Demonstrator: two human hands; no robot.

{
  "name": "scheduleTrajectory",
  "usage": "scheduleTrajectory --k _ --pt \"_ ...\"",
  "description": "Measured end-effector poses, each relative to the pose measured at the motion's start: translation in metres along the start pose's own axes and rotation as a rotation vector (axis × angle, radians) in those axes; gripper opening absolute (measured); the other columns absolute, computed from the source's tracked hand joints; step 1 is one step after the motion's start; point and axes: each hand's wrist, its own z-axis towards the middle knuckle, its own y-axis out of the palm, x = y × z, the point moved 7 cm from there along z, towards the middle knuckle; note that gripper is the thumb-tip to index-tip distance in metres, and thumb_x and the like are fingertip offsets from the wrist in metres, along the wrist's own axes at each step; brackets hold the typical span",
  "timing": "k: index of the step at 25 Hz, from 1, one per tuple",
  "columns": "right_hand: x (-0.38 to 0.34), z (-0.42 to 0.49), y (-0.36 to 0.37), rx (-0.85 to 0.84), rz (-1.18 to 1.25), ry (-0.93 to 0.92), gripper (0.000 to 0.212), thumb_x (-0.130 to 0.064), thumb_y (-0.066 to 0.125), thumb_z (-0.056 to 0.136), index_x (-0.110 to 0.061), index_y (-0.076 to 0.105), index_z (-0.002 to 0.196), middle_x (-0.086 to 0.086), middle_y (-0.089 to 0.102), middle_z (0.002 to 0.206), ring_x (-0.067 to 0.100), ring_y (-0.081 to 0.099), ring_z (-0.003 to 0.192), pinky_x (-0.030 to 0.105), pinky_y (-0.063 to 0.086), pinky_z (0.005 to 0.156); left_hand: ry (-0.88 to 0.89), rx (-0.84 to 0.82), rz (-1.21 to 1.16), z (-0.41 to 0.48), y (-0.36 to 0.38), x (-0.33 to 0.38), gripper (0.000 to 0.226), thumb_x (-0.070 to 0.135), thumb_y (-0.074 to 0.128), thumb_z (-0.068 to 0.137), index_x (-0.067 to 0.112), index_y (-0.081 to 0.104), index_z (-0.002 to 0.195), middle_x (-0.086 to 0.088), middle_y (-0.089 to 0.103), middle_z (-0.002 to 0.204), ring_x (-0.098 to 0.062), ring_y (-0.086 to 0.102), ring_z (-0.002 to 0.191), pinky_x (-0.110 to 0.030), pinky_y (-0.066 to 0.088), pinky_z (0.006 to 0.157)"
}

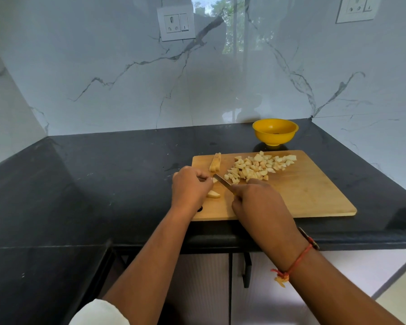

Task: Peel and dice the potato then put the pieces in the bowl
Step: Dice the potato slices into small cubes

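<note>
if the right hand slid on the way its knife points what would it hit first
Probably the small pale potato piece pinched by the left hand, right at the tip of the steel-bladed knife that the right hand grips; the left fingertips sit just behind it, though depth is unclear.

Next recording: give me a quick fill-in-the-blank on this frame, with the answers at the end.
1. The left hand holds a potato piece while the right hand grips a ____.
2. The diced pile lies on the ____.
3. The bowl is ____ in colour.
Missing words: knife; board; yellow.
</note>
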Motion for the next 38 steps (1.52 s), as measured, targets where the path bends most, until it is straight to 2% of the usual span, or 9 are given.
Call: scheduleTrajectory --k 3,10,15,21,24,28,32,36,38 --pt "-0.005 0.009 0.005 -0.031 -0.023 0.003 0.035 -0.021 0.052 0.1 -0.03 0.059 0.133 -0.006 0.047 0.102 0.008 0.05 0.083 0.022 0.048 0.072 -0.01 -0.013 -0.025 0.001 0.001 -0.003 0.007 0.024 0.074 0.087 0.031 0.077 0.084 0.022 0.066 0.082 -0.01 0.063 0.095 -0.048 0.052 0.096" --pt "0.003 -0.008 -0.006 -0.065 -0.096 -0.059 0.039 -0.023 0.053 0.1 -0.035 0.052 0.137 -0.003 0.049 0.113 0.012 0.052 0.097 0.026 0.05 0.081 -0.058 0.003 -0.024 0.001 0.002 -0.006 0.003 0.028 0.074 0.087 0.029 0.077 0.086 0.018 0.069 0.085 -0.013 0.063 0.098 -0.045 0.054 0.094" --pt "0.002 -0.014 -0.02 0.059 -0.008 -0.03 0.038 -0.024 0.049 0.099 -0.033 0.056 0.136 -0.009 0.047 0.099 0.006 0.046 0.082 0.019 0.038 0.067 -0.091 -0.004 -0.057 -0.001 -0.002 -0.004 0.009 0.025 0.074 0.09 0.021 0.077 0.097 0.011 0.072 0.097 -0.001 0.061 0.084 -0.018 0.05 0.076" --pt "-0.007 -0.005 -0.006 0.004 0.017 -0.015 0.036 -0.024 0.048 0.1 -0.033 0.058 0.133 -0.01 0.042 0.097 0.005 0.045 0.079 0.019 0.036 0.067 -0.098 -0.013 -0.072 0.0 -0.002 -0.004 0.007 0.024 0.073 0.09 0.021 0.077 0.096 0.014 0.069 0.09 -0.004 0.062 0.086 -0.035 0.054 0.094" --pt "-0.008 0.0 -0.003 -0.021 0.024 -0.03 0.034 -0.023 0.049 0.1 -0.03 0.061 0.131 -0.008 0.046 0.098 0.006 0.049 0.08 0.018 0.042 0.07 -0.1 -0.033 -0.07 0.002 -0.001 -0.006 0.009 0.026 0.073 0.09 0.021 0.077 0.096 0.012 0.07 0.091 -0.006 0.063 0.089 -0.034 0.054 0.094" --pt "-0.012 0.01 0.002 -0.044 0.0 -0.055 0.035 -0.019 0.05 0.1 -0.029 0.062 0.131 -0.008 0.046 0.096 0.006 0.048 0.079 0.018 0.038 0.067 -0.128 -0.046 -0.083 0.003 0.001 -0.008 0.009 0.025 0.074 0.089 0.021 0.077 0.097 0.01 0.071 0.093 -0.008 0.064 0.089 -0.035 0.056 0.091" --pt "-0.004 -0.002 0.002 -0.078 -0.038 -0.068 0.036 -0.02 0.052 0.1 -0.033 0.058 0.133 -0.005 0.049 0.107 0.007 0.049 0.087 0.022 0.048 0.076 -0.123 -0.023 -0.071 0.003 -0.001 -0.007 0.007 0.025 0.074 0.089 0.021 0.077 0.095 0.012 0.07 0.092 -0.004 0.062 0.086 -0.03 0.055 0.089" --pt "0.006 -0.017 -0.01 -0.034 -0.106 -0.054 0.039 -0.024 0.052 0.1 -0.037 0.054 0.137 -0.004 0.049 0.113 0.009 0.046 0.094 0.024 0.049 0.08 -0.124 0.003 -0.052 0.003 0.0 -0.009 0.006 0.029 0.075 0.089 0.024 0.075 0.092 0.012 0.068 0.094 -0.008 0.062 0.095 -0.033 0.054 0.089" --pt "0.01 -0.022 -0.018 0.044 -0.094 -0.031 0.04 -0.022 0.052 0.099 -0.035 0.056 0.136 -0.004 0.052 0.107 0.011 0.049 0.092 0.023 0.044 0.074 -0.124 0.004 -0.037 0.004 0.003 -0.01 0.006 0.032 0.074 0.089 0.026 0.073 0.089 0.011 0.068 0.095 -0.012 0.061 0.1 -0.036 0.054 0.09"
